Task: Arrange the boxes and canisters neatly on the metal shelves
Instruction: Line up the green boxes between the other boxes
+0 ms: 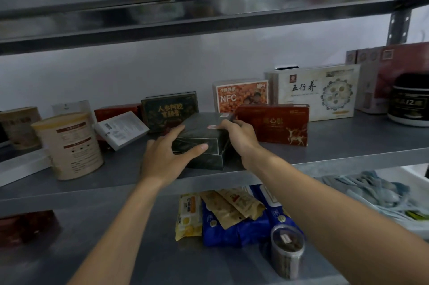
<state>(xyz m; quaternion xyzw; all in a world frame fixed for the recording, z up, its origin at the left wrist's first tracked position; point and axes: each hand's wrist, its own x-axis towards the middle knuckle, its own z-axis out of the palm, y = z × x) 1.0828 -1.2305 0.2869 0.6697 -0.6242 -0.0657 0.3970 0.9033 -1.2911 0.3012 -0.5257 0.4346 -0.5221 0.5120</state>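
Two dark green boxes [204, 132] lie stacked on the middle metal shelf [348, 143]. My left hand [167, 157] holds the top box's near left corner, fingers on its lid and thumb along its front face. My right hand [239, 136] grips the same box's right end. Behind it a dark box with gold lettering [170, 110] stands upright. A red box with a deer [274, 123] stands just right of my right hand. A tan canister [68, 145] leans at the left. A white box [120, 129] lies tilted beside it.
An orange NFC box [241, 94], a wide white box [320, 92] and a black jar [409, 101] line the back right. Another canister [19, 126] sits far left. The lower shelf holds snack packets [232, 215] and a clear jar [286, 250]. An upper shelf [185, 6] hangs overhead.
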